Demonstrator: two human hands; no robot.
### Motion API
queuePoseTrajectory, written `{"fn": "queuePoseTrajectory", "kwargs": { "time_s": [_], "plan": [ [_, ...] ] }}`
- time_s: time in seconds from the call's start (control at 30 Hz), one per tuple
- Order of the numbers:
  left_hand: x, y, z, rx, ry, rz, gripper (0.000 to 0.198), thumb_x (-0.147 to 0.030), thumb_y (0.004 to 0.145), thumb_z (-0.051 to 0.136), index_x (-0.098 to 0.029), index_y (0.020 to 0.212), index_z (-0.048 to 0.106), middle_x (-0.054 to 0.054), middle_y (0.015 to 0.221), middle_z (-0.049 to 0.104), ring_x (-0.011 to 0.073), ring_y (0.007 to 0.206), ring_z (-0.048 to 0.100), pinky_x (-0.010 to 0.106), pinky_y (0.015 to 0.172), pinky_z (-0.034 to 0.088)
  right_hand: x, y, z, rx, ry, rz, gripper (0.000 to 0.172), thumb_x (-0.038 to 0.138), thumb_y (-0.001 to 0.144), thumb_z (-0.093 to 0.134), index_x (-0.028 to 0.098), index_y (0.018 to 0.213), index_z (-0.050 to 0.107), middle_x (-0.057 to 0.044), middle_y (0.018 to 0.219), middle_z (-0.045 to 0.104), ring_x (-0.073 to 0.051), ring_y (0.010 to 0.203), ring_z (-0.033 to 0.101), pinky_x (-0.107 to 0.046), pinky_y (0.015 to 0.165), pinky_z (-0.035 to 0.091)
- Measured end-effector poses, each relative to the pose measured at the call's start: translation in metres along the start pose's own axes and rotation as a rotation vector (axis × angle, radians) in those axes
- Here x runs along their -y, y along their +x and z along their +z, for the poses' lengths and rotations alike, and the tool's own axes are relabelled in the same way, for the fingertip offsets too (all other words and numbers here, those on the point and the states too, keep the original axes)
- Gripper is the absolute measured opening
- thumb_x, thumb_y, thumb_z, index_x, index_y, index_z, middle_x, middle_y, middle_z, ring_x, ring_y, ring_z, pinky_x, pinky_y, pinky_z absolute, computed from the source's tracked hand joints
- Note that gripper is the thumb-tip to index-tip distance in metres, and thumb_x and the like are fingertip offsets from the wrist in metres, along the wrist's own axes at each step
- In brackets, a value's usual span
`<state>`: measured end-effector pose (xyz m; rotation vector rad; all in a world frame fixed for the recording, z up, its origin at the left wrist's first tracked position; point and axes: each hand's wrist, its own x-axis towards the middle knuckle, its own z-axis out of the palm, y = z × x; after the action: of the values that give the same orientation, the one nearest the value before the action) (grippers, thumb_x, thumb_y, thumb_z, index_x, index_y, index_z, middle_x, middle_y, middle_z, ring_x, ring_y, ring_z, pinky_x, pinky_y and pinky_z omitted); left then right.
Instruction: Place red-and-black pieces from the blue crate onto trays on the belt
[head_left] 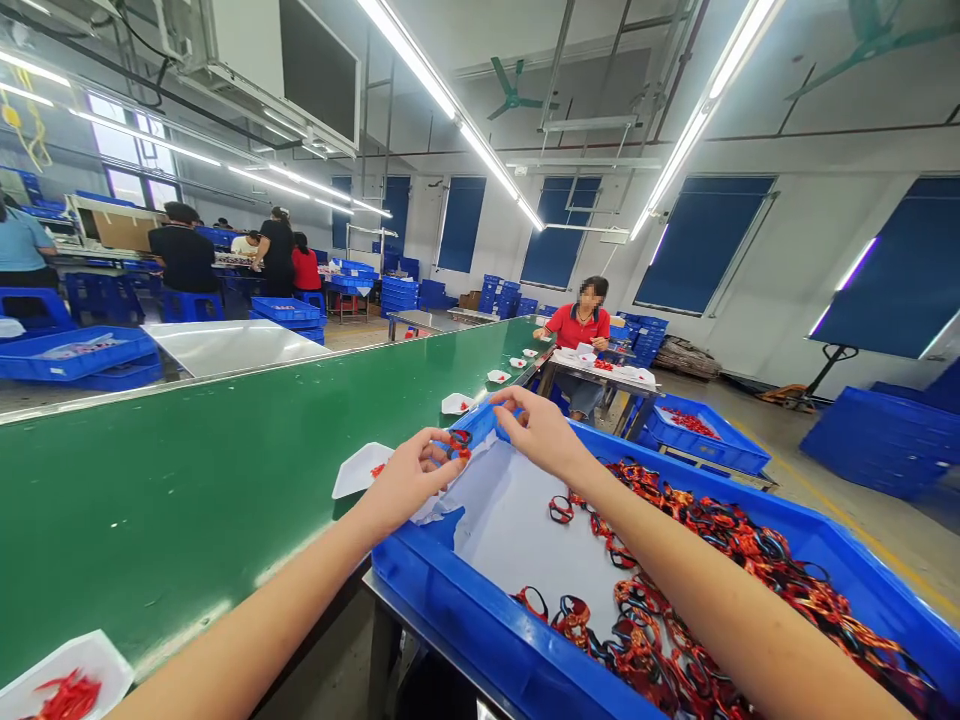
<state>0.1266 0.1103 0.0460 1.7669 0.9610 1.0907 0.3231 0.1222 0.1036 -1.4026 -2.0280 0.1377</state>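
Note:
Between the thumb and fingers of my left hand [416, 475] is a small red-and-black ring-shaped piece [460, 440], held over the near left corner of a blue tray. My right hand [536, 425] hovers just right of it above the tray's far rim, fingers bent, thumb apart, with nothing visible in them. The blue tray [457, 590] is lined with white paper [510, 500]. Many red, orange and black ring-shaped pieces [720, 530] are heaped in its right part, with a few loose ones on the paper.
Beside the tray runs a green conveyor belt [225, 450] carrying white dishes with red bits, including a near dish [90, 670] and one by my left hand [356, 470]. Across sits a person in red [581, 325] at a small table. Another blue tray [705, 440] stands right.

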Motion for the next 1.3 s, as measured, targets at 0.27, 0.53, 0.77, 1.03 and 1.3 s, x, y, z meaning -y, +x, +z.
{"fn": "queuePoseTrajectory", "kwargs": {
  "time_s": [0.27,0.53,0.77,1.03,1.3],
  "plan": [
    [-0.008,-0.003,-0.015,0.198,-0.329,-0.074,0.030,-0.042,0.077,0.060,-0.015,0.088,0.065,0.004,0.082,0.060,0.0110,0.065,0.052,0.026,0.063,0.044,-0.102,-0.016,0.006,0.680,-0.247,0.601,0.036,0.024,0.052,0.076,0.013,0.085,0.067,-0.002,0.051,0.058,-0.020,0.044,0.058,-0.034,0.048,0.048],
    [-0.001,-0.004,-0.023,0.271,-0.620,-0.150,0.030,-0.033,0.078,0.062,-0.017,0.103,0.068,0.008,0.094,0.063,0.0115,0.073,0.053,0.025,0.068,0.045,-0.109,-0.025,0.040,0.907,-0.002,0.626,0.034,0.019,0.051,0.074,0.013,0.083,0.062,-0.001,0.057,0.061,-0.016,0.048,0.059,-0.028,0.044,0.050],
    [-0.006,-0.010,-0.058,0.129,-0.634,-0.196,0.033,-0.036,0.078,0.059,-0.017,0.103,0.069,0.010,0.098,0.064,0.0149,0.077,0.056,0.027,0.071,0.048,-0.064,-0.016,0.031,0.953,0.495,0.381,0.035,0.047,0.074,0.062,0.018,0.093,0.063,-0.004,0.085,0.062,-0.011,0.068,0.062,-0.017,0.053,0.048],
    [0.044,-0.043,-0.148,-0.021,0.495,-0.325,0.045,-0.053,0.065,0.064,-0.019,0.094,0.071,0.003,0.075,0.065,0.0206,0.069,0.056,0.028,0.061,0.042,-0.027,-0.011,0.038,0.726,0.928,0.351,0.030,0.042,0.081,0.060,0.017,0.097,0.064,-0.004,0.088,0.060,-0.007,0.062,0.055,-0.014,0.046,0.042],
    [0.033,-0.038,-0.114,-0.121,0.714,-0.100,0.058,-0.058,0.073,0.052,-0.021,0.118,0.054,0.004,0.090,0.062,0.0180,0.063,0.056,0.030,0.060,0.044,-0.011,-0.013,0.040,0.783,1.275,0.430,0.029,0.036,0.090,0.047,0.013,0.101,0.063,-0.006,0.088,0.062,-0.007,0.058,0.056,-0.014,0.045,0.043]
  ]
}}
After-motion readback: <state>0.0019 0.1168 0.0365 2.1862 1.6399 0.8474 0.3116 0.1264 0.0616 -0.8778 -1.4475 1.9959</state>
